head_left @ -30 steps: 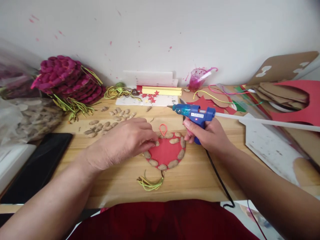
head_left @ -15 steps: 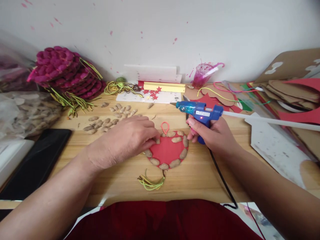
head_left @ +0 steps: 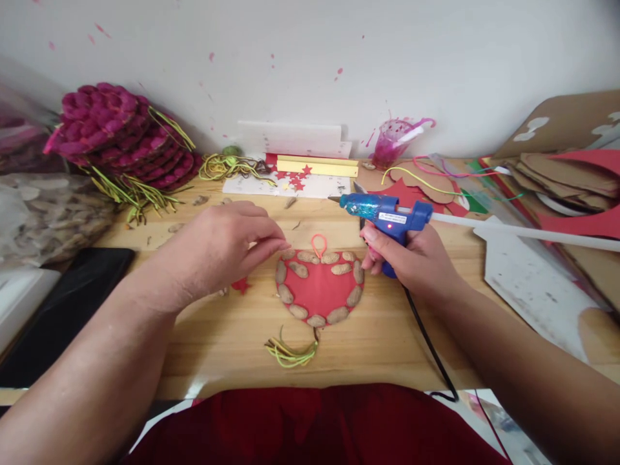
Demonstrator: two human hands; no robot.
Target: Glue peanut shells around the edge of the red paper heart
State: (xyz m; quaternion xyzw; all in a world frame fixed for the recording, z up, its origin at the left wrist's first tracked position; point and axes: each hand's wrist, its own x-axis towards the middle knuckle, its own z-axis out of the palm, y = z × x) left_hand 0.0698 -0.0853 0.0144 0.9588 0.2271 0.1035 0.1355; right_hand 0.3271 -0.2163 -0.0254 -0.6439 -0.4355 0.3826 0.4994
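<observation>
A red heart-shaped piece (head_left: 322,287) lies flat on the wooden table, edged with several peanuts (head_left: 338,315). A looped orange cord (head_left: 319,244) tops it, and a yellow-green thread tassel (head_left: 291,353) hangs from its lower point. My left hand (head_left: 232,242) hovers at the heart's upper left, thumb and fingertips pinched together; whether anything is between them is hidden. Inside the heart's upper left sits a peanut (head_left: 298,268). In my right hand (head_left: 416,255) is a blue glue gun (head_left: 385,213), its nozzle pointing left and a small light glowing. A long white glue stick (head_left: 523,234) extends from its back.
Stacked magenta pieces with tassels (head_left: 109,129) stand at the back left, above a bag of peanuts (head_left: 53,216) and a black phone (head_left: 62,316). Small red stars (head_left: 296,179) lie on white paper. Cardboard pieces (head_left: 562,181) fill the right side. The gun's black cord (head_left: 431,342) trails down.
My left hand has drawn back leftward and up from the peanut at the heart's upper left, uncovering it. A red star under the hand now shows. My right hand stays almost still.
</observation>
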